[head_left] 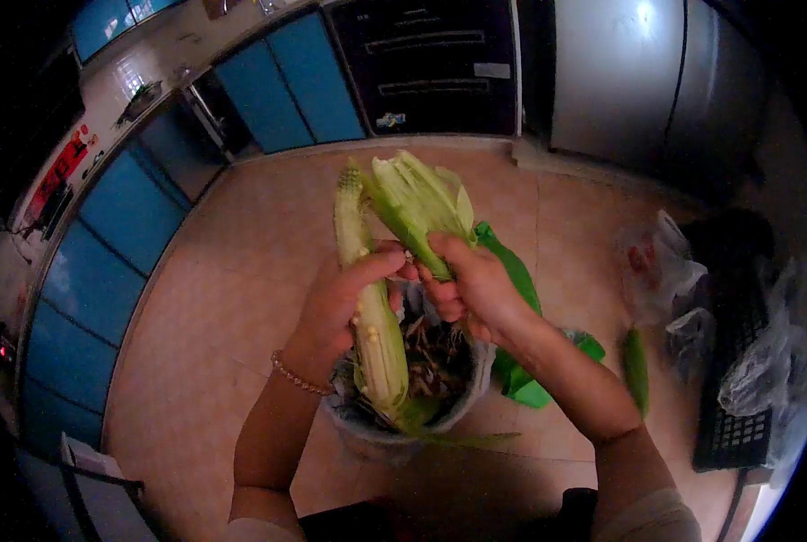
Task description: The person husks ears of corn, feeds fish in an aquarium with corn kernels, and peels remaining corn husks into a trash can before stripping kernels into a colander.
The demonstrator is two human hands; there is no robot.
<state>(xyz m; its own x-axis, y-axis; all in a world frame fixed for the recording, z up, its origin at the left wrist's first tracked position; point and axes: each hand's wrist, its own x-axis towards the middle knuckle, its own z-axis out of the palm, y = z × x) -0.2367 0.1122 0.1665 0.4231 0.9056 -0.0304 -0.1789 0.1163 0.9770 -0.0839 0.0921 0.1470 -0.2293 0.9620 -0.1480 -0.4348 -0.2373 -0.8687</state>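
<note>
A partly husked corn cob (381, 348) lies along my left hand (354, 294), whose fingers wrap round its middle. Its narrow tip points up and away, and some green husk clings to its lower end. My right hand (471, 280) is closed on a bunch of pale green husk (421, 203), just right of the cob. The two hands nearly meet. Below them stands a lined bin (471, 397) with brown scraps (435, 352) inside. A strip of leaf (471, 440) hangs over its front rim.
A green bag (521, 384) lies on the floor right of the bin. Beyond it are an unhusked green cob (636, 370), a black crate (733, 429) and clear plastic bags (755, 370). Blue cabinets (83, 285) line the left side.
</note>
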